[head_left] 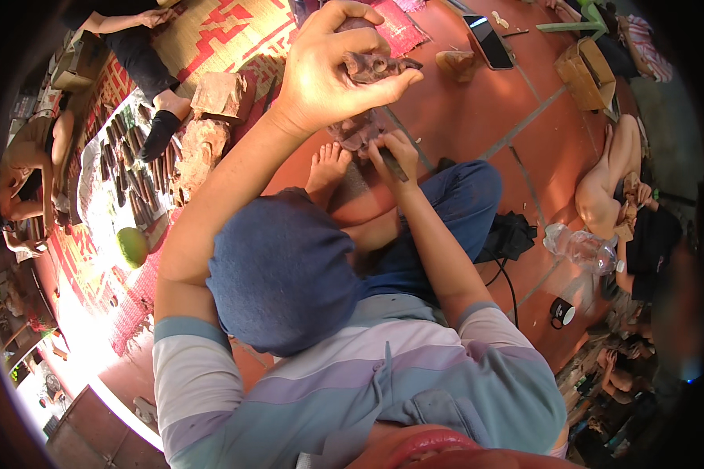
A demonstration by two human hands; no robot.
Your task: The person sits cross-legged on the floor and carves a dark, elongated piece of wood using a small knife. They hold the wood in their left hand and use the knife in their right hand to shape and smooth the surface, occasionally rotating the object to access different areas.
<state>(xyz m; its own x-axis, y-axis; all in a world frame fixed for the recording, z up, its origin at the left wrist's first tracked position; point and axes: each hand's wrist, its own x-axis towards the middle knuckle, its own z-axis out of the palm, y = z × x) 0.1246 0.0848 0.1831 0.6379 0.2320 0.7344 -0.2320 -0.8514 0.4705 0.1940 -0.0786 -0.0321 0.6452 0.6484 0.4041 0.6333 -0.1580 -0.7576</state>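
Raised above my lap, my left hand [325, 74] grips a dark reddish-brown wood carving [371, 69], thumb and fingers wrapped around its upper part. The carving's lower part shows below the wrist, near my bare foot [328, 166]. Closed around the dark handle of a carving chisel [393, 165], my right hand [399, 152] is right against that lower part. Its fingers hide the working end, so I cannot tell whether the blade touches the wood. My bent right leg in blue trousers [465, 195] lies beside the right forearm.
Many dark-handled tools [129, 164] lie on a pale sheet at left, beside rough wood blocks [217, 95] and a green fruit [132, 247]. A phone [489, 41], a wood piece [455, 66], a plastic bottle [579, 248] and a cup [562, 313] are on the tiles. Other people sit around.
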